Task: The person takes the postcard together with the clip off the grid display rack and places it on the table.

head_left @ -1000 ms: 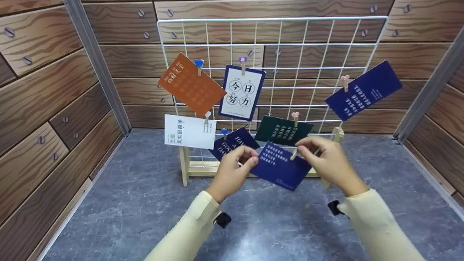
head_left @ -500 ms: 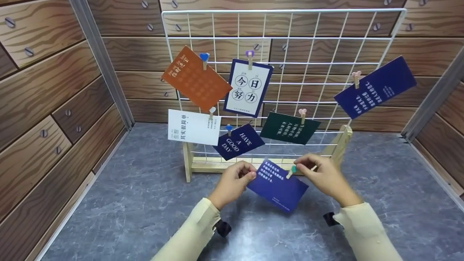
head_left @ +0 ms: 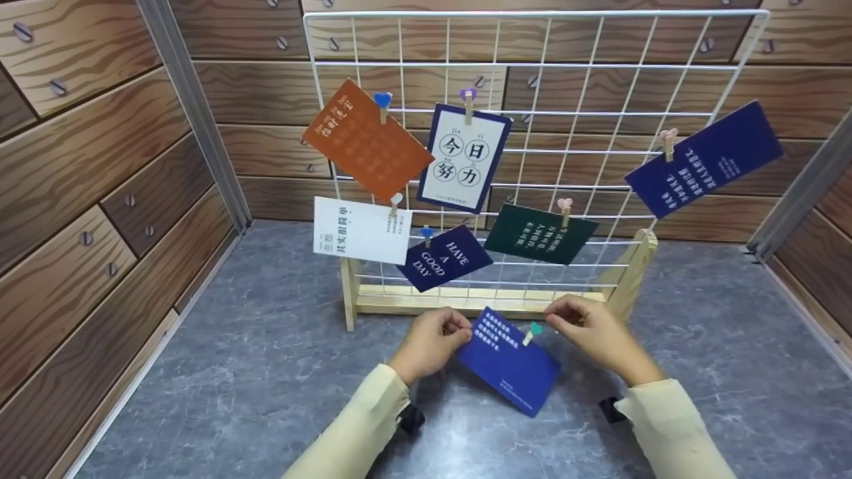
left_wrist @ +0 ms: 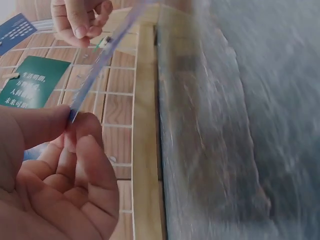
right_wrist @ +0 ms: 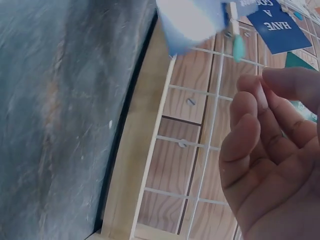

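Note:
My left hand (head_left: 432, 342) pinches the left corner of a blue card (head_left: 511, 372) between thumb and fingers, in front of the grid stand. A small wooden clothespin with a green heart (head_left: 532, 332) is clipped on the card's upper edge. In the left wrist view the blue card (left_wrist: 105, 57) appears nearly edge-on. My right hand (head_left: 592, 332) is just right of the clothespin, apart from it, with loosely bent fingers holding nothing. The right wrist view shows the green clothespin (right_wrist: 237, 37) beyond the fingertips of my right hand (right_wrist: 275, 140).
Behind stands a white wire grid (head_left: 546, 66) on a wooden base (head_left: 466, 301). Several cards hang on it by heart clothespins, among them an orange card (head_left: 367, 143), a white card (head_left: 359, 233), a green card (head_left: 539, 236) and a blue card (head_left: 709, 159) far right.
The card, with its clothespin, has come down and away from the grid in my left hand. My right hand has let go of the clothespin and now sits apart from it.

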Tool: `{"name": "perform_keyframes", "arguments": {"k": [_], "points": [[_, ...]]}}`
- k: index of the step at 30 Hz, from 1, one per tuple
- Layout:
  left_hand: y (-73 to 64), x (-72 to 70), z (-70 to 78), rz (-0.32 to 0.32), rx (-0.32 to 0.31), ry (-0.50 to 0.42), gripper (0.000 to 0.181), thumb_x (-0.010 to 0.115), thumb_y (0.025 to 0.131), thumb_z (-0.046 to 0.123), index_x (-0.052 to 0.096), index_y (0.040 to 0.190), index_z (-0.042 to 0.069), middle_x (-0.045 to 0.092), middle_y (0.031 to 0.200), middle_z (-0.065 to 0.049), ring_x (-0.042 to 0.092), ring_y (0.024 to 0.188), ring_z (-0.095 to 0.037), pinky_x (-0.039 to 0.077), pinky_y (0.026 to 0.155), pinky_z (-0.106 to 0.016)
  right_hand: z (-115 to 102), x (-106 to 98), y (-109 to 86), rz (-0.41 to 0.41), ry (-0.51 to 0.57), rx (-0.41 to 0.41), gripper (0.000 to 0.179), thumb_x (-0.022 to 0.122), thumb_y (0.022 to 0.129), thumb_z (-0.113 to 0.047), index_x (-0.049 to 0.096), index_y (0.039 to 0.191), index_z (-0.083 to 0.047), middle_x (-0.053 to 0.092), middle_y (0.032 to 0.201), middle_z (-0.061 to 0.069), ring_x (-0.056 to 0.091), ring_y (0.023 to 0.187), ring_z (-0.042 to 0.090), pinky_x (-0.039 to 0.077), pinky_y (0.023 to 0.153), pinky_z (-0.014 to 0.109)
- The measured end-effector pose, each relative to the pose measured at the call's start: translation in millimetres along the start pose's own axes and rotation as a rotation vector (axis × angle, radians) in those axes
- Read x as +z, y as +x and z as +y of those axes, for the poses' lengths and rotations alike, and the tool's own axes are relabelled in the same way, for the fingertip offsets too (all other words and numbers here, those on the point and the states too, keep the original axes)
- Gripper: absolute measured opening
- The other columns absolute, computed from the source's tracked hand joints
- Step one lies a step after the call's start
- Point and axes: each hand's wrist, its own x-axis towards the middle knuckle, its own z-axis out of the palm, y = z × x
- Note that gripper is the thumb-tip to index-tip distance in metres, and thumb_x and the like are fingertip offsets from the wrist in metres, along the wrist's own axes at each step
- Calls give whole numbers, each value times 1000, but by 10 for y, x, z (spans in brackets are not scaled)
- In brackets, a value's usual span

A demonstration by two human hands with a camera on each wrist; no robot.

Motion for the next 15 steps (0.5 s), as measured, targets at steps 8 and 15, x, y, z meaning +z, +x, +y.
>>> {"name": "perform_keyframes", "arguments": {"k": [8, 15], "points": [[-22, 16, 2, -9, -64, 168, 4, 76, 92, 10, 74, 92, 7, 69, 78, 3, 58, 69, -6, 51, 66, -26, 15, 4, -38, -26, -94, -34, 11, 69, 100, -13, 74, 105, -5, 74, 96, 2, 63, 84, 15, 54, 72, 27], [-54, 4, -14, -40, -103, 183, 4, 77, 91, 11, 76, 93, 8, 69, 78, 3, 59, 69, -7, 51, 63, -25, 72, 44, -30, -69, -161, -81, 9, 70, 99, -13, 75, 103, -7, 71, 92, -3, 62, 84, 12, 54, 76, 30]]}}
